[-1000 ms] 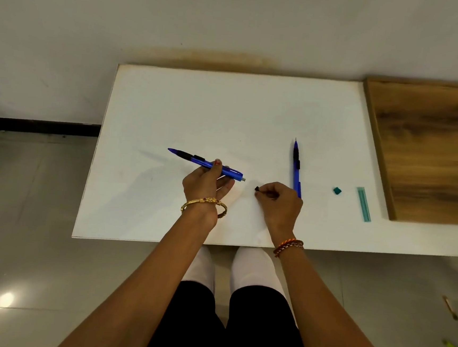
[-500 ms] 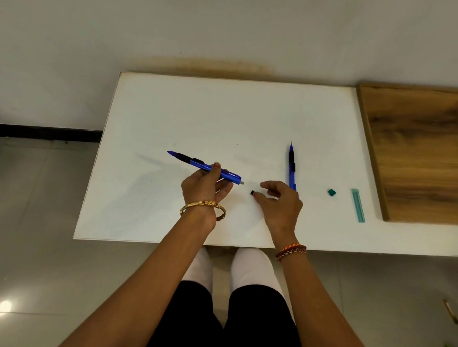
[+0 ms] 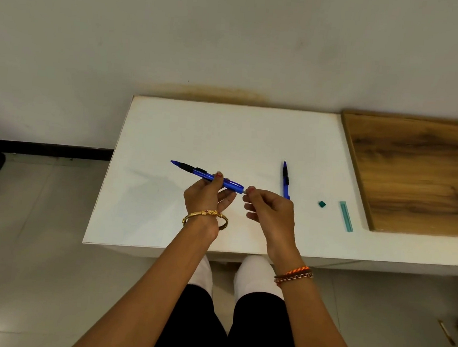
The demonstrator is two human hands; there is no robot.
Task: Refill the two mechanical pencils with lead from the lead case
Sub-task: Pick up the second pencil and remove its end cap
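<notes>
The right hand (image 3: 270, 213), which half a second ago rested low on the white worktop (image 3: 225, 134) beside a small dark piece, is now raised, its pinched fingertips meeting the rear end of the blue pencil (image 3: 208, 175) that the left hand (image 3: 206, 196) grips mid-barrel above the worktop. The piece itself is hidden in that grip; it is probably the pencil's cap going back on, which would close this refill. The second pencil (image 3: 285, 178) lies untouched just beyond the right hand, with the green lead case (image 3: 346, 216) and its small cap (image 3: 322, 204) further right.
</notes>
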